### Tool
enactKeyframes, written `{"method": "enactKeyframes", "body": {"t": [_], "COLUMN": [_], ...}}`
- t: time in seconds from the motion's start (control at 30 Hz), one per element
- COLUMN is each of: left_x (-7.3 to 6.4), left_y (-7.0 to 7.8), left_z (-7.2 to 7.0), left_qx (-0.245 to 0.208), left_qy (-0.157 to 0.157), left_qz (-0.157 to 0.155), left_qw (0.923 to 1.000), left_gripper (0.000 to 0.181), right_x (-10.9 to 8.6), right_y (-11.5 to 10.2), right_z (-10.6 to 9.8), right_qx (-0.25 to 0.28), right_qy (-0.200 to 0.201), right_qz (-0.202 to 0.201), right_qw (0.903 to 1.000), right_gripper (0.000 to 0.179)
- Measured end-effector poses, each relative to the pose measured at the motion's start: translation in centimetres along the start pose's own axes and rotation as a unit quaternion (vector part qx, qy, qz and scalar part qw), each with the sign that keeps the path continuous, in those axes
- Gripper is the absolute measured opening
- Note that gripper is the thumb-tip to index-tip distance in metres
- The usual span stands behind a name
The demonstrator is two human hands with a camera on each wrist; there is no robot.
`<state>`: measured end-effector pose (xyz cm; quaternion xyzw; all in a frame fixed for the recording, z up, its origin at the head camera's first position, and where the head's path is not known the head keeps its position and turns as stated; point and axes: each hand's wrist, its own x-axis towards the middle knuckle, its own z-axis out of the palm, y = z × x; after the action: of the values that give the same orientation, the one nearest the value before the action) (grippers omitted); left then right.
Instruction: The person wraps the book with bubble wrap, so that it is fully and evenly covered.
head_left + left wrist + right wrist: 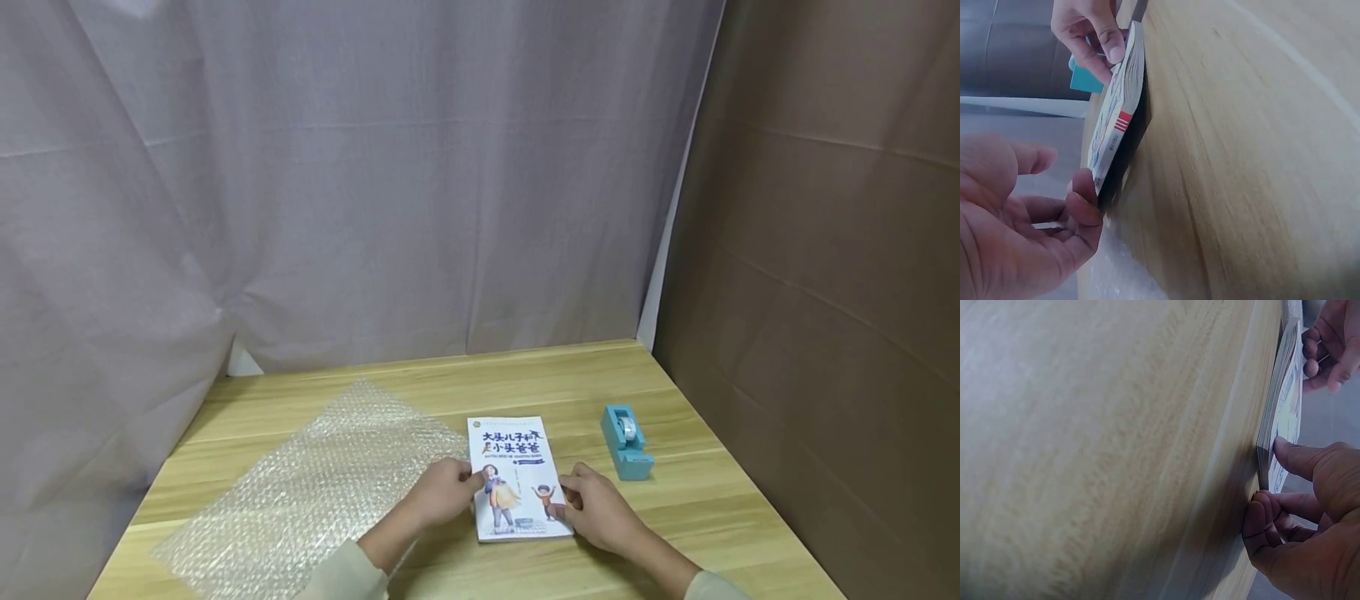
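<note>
A paperback book with a white illustrated cover lies face up at the table's front middle. My right hand pinches its right edge near the front corner, thumb on the cover and fingers curled at the edge. At the opposite side, my left hand touches the book's spine edge with bent fingers. Its thumb stands apart from the cover in the left wrist view. Dark shadow under the spine hides whether that side is raised.
A sheet of bubble wrap spreads over the left of the wooden table, partly beneath my left forearm. Beyond my right hand stands a blue tape dispenser with a roll of clear tape. Grey curtains hang behind the table.
</note>
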<state>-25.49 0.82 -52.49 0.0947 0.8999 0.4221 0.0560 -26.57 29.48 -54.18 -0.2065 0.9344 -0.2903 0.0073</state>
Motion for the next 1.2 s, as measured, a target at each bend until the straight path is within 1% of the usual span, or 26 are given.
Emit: {"method": "enactKeyframes", "body": {"t": [0.07, 0.2, 0.3, 0.37, 0.53, 0.73, 0.87, 0.97, 1.07, 1.2], "left_x": [-0.1, -0.3, -0.3, -0.3, -0.2, 0.0, 0.2, 0.2, 0.2, 0.2], "left_y": [0.3, 0.9, 1.2, 1.3, 1.4, 1.3, 1.3, 1.3, 1.3, 1.4], "left_z": [-0.1, -0.1, 0.1, 0.2, 0.6, 1.4, 1.6, 1.6, 1.4, 1.0], "left_qx": [-0.004, -0.002, -0.010, -0.017, -0.029, -0.035, -0.052, -0.066, -0.080, -0.107], "left_qy": [0.012, 0.039, 0.051, 0.058, 0.071, 0.065, 0.067, 0.061, 0.054, 0.049], "left_qz": [-0.003, -0.014, -0.021, -0.023, -0.028, -0.031, -0.026, -0.026, -0.033, -0.041], "left_qw": [0.9999, 0.9991, 0.9985, 0.9979, 0.9967, 0.9968, 0.9960, 0.9957, 0.9948, 0.9922], "left_gripper": [0.043, 0.034, 0.028, 0.031, 0.048, 0.056, 0.058, 0.058, 0.058, 0.059], "right_x": [0.0, 0.0, 0.0, 0.0, -0.1, -0.1, -0.1, -0.2, -0.2, -0.1], "right_y": [0.0, 0.1, 0.1, 0.1, 0.1, 0.0, -0.1, 0.0, -0.1, -0.2], "right_z": [0.0, 0.0, 0.0, 0.1, 0.2, 0.0, 0.0, -0.1, -0.2, -0.5], "right_qx": [0.002, 0.006, 0.009, 0.010, 0.019, 0.033, 0.046, 0.050, 0.048, 0.053], "right_qy": [-0.001, -0.007, -0.006, -0.003, 0.000, -0.008, -0.011, -0.010, -0.007, 0.008], "right_qz": [0.001, 0.007, 0.009, 0.013, 0.024, 0.021, 0.034, 0.043, 0.050, 0.070], "right_qw": [1.0000, 0.9999, 0.9999, 0.9999, 0.9995, 0.9992, 0.9983, 0.9978, 0.9976, 0.9961], "right_gripper": [0.021, 0.018, 0.019, 0.020, 0.026, 0.021, 0.023, 0.030, 0.039, 0.049]}}
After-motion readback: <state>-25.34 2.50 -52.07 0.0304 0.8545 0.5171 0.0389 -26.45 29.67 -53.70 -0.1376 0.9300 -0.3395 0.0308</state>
